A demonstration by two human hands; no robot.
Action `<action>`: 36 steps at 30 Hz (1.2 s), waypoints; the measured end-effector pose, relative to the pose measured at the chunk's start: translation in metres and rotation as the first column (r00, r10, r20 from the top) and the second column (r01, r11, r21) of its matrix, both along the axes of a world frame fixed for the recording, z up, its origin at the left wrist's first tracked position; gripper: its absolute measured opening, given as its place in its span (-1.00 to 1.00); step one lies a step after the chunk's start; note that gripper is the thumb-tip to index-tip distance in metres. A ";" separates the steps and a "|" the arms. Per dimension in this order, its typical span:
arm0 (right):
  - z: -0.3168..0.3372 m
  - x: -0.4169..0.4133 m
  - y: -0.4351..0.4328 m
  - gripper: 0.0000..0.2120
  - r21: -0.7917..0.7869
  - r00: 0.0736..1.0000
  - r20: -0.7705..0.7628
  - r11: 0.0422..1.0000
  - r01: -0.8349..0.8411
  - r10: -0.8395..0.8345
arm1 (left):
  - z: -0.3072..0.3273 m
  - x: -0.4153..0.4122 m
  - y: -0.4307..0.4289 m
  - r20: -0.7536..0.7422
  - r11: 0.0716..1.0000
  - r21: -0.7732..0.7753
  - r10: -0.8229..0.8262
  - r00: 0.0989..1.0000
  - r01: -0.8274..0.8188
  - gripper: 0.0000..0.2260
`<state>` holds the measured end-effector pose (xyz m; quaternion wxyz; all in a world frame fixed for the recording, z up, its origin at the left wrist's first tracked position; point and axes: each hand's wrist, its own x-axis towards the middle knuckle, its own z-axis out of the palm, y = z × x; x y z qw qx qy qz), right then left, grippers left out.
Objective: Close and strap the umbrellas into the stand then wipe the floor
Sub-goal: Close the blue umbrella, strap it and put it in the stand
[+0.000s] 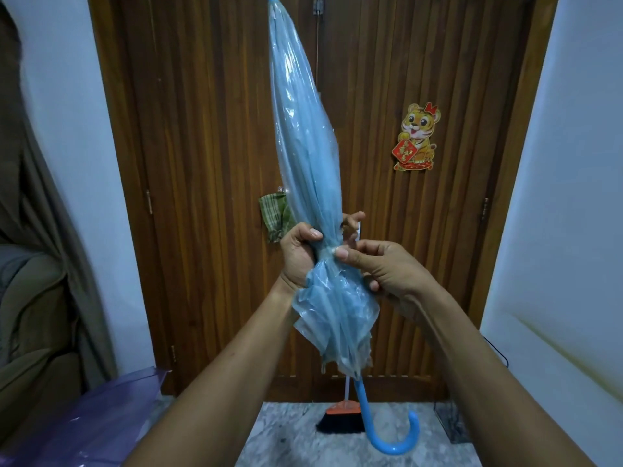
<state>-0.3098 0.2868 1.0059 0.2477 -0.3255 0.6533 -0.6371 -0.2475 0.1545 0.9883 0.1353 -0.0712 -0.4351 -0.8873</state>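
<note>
1. Both forearms reach up from the bottom edge of the view. The left hand [300,254] and right hand [387,267] meet at the waist of a blue umbrella [303,146].
2. The umbrella is held in the air in front of a wooden door [202,163], tip up and out of view at the top. Its hooked handle [394,439] hangs above the floor [286,433] without touching it.
3. Left fingers [354,218] are curled right round the gathered canopy, with the thumb on the near side, squeezing the folds in.
4. The right thumb and forefinger pinch narrowly on a pale strap [328,252] that circles the canopy at the same spot. I cannot tell if its fastener is joined.
5. Progress, as I judge it: this umbrella is closed and rolled, and its strapping is in hand, near done. It is not yet in any stand.
6. A purple canopy [101,416] lies at the left edge of the floor. It looks like a second umbrella not yet closed, but I am not certain.
7. A dark frame [451,423] sits at the right edge of the floor beside the wall. It may be the stand and looks to hold nothing.
8. A broom [340,419] stands at the far edge of the floor against the door, and a green checked cloth [274,217] hangs on the door behind the umbrella.
9. Left to do: fasten the strap, put the umbrella in the stand, deal with the purple one, wipe the floor.
</note>
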 end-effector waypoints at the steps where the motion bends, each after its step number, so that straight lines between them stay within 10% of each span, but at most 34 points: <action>1: -0.001 -0.001 -0.001 -0.56 0.005 1.000 -0.003 1.000 -0.001 0.001 | 0.005 0.000 -0.001 -0.058 1.000 0.015 0.022 0.998 -0.022 -0.61; 14: -0.008 0.011 -0.001 -0.79 -0.100 0.980 -0.195 0.994 -0.048 0.028 | -0.003 -0.017 -0.020 -0.190 0.935 -0.217 0.243 0.951 -0.282 -0.58; 17: -0.014 0.012 -0.002 -0.80 -0.141 0.979 -0.201 0.989 -0.044 0.015 | -0.015 -0.016 -0.021 -0.196 0.646 -0.555 0.510 0.837 -0.523 -0.87; 19: -0.016 0.013 -0.003 -0.80 -0.154 0.978 -0.208 0.988 -0.015 -0.017 | -0.013 -0.014 -0.019 -0.259 0.490 -0.622 0.607 0.751 -0.611 -0.65; 24: -0.017 0.002 0.007 -0.77 -0.152 0.971 -0.215 0.986 0.072 -0.104 | 0.009 -0.004 -0.022 -0.054 0.692 -0.638 0.397 0.916 -0.338 -0.77; 36: -0.029 -0.003 0.008 -0.80 -0.154 0.982 -0.146 0.983 0.099 -0.122 | -0.032 0.003 -0.022 -0.126 0.706 -0.629 0.321 0.939 -0.326 -0.73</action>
